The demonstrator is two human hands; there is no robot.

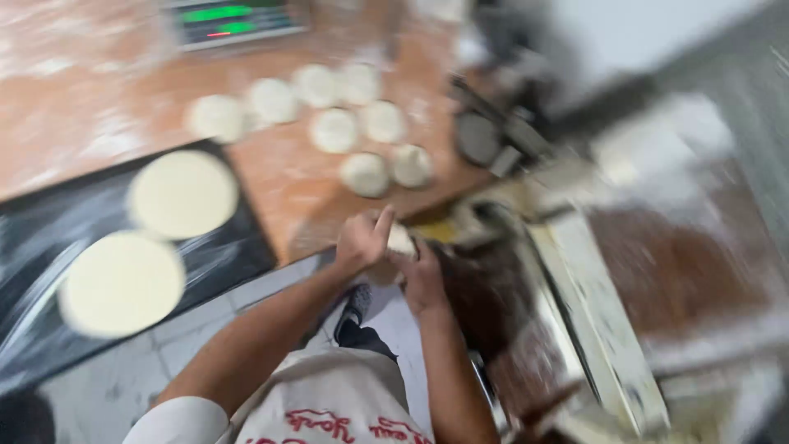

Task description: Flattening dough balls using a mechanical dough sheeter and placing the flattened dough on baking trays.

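Both hands meet near centre, w/ left hand (362, 241) and right hand (421, 275) pinching a small pale dough piece (401, 240) between curled fingers; exact grip blurred. Far behind lie round pale dough balls (364, 174) on a floured brown wooden table (90, 90), and at left two flat pale dough discs (182, 194) on a black tray (238, 247). The machine at right is too smeared to make out.

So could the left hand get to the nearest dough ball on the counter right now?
Probably yes: the nearest dough ball lies just beyond the left hand with bare counter between, though both hands now hold a dough piece.
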